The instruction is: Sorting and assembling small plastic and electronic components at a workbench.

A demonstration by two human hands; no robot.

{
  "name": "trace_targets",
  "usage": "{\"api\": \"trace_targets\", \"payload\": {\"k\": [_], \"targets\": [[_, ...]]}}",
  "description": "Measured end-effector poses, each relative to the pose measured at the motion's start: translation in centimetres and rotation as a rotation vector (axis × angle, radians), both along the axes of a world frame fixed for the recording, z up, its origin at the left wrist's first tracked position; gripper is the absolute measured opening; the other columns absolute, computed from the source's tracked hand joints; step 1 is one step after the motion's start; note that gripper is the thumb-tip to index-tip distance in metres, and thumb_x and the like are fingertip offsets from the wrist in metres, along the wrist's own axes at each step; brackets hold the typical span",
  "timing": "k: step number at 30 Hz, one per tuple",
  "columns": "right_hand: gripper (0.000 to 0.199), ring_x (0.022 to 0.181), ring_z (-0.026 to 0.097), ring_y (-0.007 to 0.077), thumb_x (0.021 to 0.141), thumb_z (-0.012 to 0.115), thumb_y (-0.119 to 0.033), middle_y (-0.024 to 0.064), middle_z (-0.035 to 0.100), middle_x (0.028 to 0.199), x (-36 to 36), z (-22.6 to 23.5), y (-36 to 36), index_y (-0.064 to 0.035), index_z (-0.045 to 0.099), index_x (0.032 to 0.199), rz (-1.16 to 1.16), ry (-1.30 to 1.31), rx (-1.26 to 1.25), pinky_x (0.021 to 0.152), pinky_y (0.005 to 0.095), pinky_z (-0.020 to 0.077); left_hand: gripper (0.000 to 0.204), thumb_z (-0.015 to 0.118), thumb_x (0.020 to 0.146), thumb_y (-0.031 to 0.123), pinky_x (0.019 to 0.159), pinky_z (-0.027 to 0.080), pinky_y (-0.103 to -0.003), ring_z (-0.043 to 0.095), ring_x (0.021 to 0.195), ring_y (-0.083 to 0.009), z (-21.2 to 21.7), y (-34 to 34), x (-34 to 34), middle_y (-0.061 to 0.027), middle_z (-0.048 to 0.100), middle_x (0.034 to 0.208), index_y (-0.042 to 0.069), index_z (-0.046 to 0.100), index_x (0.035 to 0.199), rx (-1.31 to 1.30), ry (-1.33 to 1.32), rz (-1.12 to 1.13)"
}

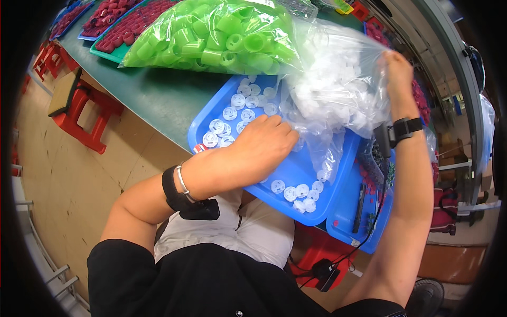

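Note:
A clear plastic bag [338,79] full of small white pieces lies tilted over a blue tray [198,119]. Its loose film hangs down into the tray. My right hand [397,76] is closed on the far right side of the bag, bunching the film. Over the middle of the tray, my left hand [266,145] has its fingers curled at the edge of the bag's film; the fingertips are partly hidden. Round white plastic discs [229,113] lie scattered along the tray's left side, and more discs [301,193] sit in its near right corner.
A large clear bag of green plastic rings [227,42] rests on the green table [142,100] beyond the tray. Trays of dark red parts [124,31] stand at the far left. A second blue tray [343,222] with a black pen-like stick adjoins on the right. A red stool [90,116] stands left.

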State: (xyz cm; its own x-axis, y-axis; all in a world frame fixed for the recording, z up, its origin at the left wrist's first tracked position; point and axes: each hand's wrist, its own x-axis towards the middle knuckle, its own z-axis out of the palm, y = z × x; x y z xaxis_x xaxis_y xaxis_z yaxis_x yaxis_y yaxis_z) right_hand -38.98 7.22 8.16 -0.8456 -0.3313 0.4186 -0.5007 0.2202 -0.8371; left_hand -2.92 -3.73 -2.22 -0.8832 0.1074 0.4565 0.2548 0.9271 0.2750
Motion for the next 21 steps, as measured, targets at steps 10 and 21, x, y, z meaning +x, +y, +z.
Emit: {"api": "trace_targets", "payload": {"k": [10, 21], "targets": [[0.024, 0.09, 0.066, 0.0228, 0.097, 0.054, -0.014, 0.0155, 0.068, 0.103, -2.3, 17.0, -0.9, 0.0047, 0.063, 0.109, 0.249, 0.093, -0.246, 0.083, 0.0314, 0.0522, 0.019, 0.061, 0.072, 0.005, 0.076, 0.04, -0.039, 0.053, 0.088, -0.0267, 0.1, 0.0, -0.5, -0.0097, 0.057, 0.085, 0.003, 0.062, 0.092, -0.103, -0.012, 0.072], [0.036, 0.101, 0.061, 0.0244, 0.1, 0.043, -0.026, 0.018, 0.062, 0.112, 20.0, 16.1, -2.1, 0.0022, 0.055, 0.119, 0.107, 0.264, -0.118, 0.095, 0.0342, 0.0474, 0.022, 0.07, 0.076, 0.016, 0.079, 0.041, -0.038, 0.053, 0.095, -0.0279, -0.9, 0.4, -0.5, -0.0116, 0.058, 0.095, 0.003, 0.062, 0.091, -0.064, 0.037, -0.037]]}}
